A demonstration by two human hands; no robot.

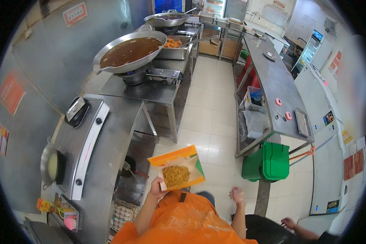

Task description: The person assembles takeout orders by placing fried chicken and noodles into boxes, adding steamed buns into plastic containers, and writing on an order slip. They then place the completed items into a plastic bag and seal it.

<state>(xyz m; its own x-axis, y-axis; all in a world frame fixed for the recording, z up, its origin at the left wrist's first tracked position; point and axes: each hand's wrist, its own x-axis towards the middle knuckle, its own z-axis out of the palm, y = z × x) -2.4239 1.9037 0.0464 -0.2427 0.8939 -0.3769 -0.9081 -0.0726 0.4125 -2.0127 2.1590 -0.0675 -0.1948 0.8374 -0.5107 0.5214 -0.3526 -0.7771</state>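
Note:
My left hand (157, 187) grips the lower left edge of an orange-and-white cardboard food box (196, 166), held in front of my body. Its top stands open, and a heap of yellow-brown noodles (176, 176) lies inside. To the right, apart from the box, my right hand (237, 195) hangs over the tiled floor with its fingers loosely apart and nothing in them. Whitish powder or flour seems to dust this hand.
On the left, a white two-burner stove (88, 148) bears a small pan (50, 166). Ahead stands a large wok of brown liquid (131, 52). A green bin (268, 162) is beside the right steel table (268, 69). Another person's hand (288, 223) shows at lower right.

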